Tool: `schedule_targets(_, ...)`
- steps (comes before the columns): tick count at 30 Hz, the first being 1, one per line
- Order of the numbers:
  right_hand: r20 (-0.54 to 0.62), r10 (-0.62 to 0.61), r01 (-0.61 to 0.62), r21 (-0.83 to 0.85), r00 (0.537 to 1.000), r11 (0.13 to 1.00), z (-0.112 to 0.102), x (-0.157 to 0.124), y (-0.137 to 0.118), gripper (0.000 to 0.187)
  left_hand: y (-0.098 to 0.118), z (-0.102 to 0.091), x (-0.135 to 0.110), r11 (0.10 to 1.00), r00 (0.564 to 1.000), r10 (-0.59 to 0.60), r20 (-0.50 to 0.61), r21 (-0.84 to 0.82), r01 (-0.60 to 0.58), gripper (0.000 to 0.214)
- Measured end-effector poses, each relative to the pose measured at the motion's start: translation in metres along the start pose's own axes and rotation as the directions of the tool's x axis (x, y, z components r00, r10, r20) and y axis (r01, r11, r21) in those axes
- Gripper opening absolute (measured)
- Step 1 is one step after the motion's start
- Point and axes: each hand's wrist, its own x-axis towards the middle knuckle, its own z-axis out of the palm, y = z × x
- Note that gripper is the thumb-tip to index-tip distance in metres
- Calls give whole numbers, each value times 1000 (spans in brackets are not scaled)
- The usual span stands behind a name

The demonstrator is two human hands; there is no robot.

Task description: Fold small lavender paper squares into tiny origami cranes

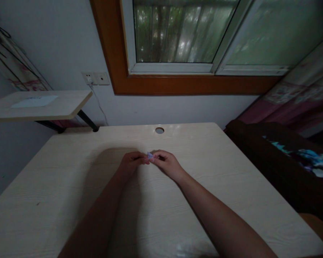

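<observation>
My left hand [131, 162] and my right hand [167, 164] meet over the middle of a pale wooden desk [231, 186]. Both hands have their fingers curled into a pinch. Between the fingertips sits a tiny pale bluish-purple object [150, 155], too small and dim to name; it looks like a folded scrap. Both hands touch it. My forearms stretch back toward the near edge of the desk.
A round cable hole [159, 130] lies at the desk's far edge. A small side table [40, 104] with a sheet of paper stands at the left. Wall sockets [95, 78] with a cord, a window [183, 34], and a dark bed frame [280, 157] at the right.
</observation>
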Motion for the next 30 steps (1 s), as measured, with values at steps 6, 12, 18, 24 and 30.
schedule_targets(6, 13, -11, 11, 13, 1000, 1000, 1, 1, 1, 38, 4, 1, -1, 999, 1000, -25, 4, -41, 25, 19)
schedule_targets(12, 1, 0, 0, -6, 1000, 1000, 0, 1, 0, 39, 8, 1, -1, 997, 999, -32, 32, -71, 34, 23)
schedule_targets(18, 13, -12, 12, 19, 1000, 1000, 0, 1, -5, 39, 6, -1, -1, 997, 998, -21, 60, -77, 26, 25)
schedule_targets(24, 20, 8, -8, 13, 1000, 1000, 0, 1, -6, 40, 1, -2, 1, 999, 998, 1, 70, -53, 3, 28)
schedule_targets(30, -2, 6, -6, 47, 1000, 999, 0, 1, -5, 38, 1, -1, 1, 999, 998, 50, 50, 2, -50, 26)
